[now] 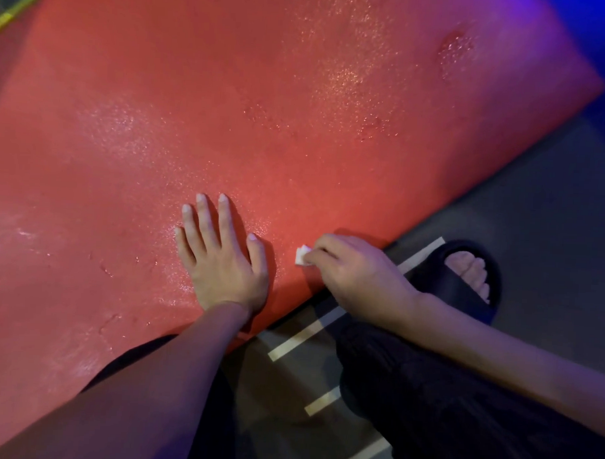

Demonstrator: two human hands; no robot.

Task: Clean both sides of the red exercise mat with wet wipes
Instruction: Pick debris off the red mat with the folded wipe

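**Mat flat under L hand, wipe pinched in R**

Red exercise mat [298,109] fills most of the view, lying flat on the dark floor [535,203]. It runs out ahead of both hands and off to the L; its near edge slants between the wrists. The surface glistens w/ fine droplets ahead of the fingers, and there are a few dents farther out to the R.

Person's black-trousered R leg [442,406] is bent below the R forearm. Black slide sandal [471,273] sits on the floor just R of the R hand, toes showing. Pale tape strips [307,336] mark the floor between the two forearms, beside the mat edge.

Left hand [221,257]: palm down, fingers straight and spread, pressed flat on the mat near its edge, holding nothing. Forearm comes in from lower L.

Right hand [354,275]: fingers curled, knuckles up, over the mat's near edge, just R of the L hand but apart from it. It pinches a small folded white wet wipe [302,255], which pokes out toward the L thumb, against the mat.
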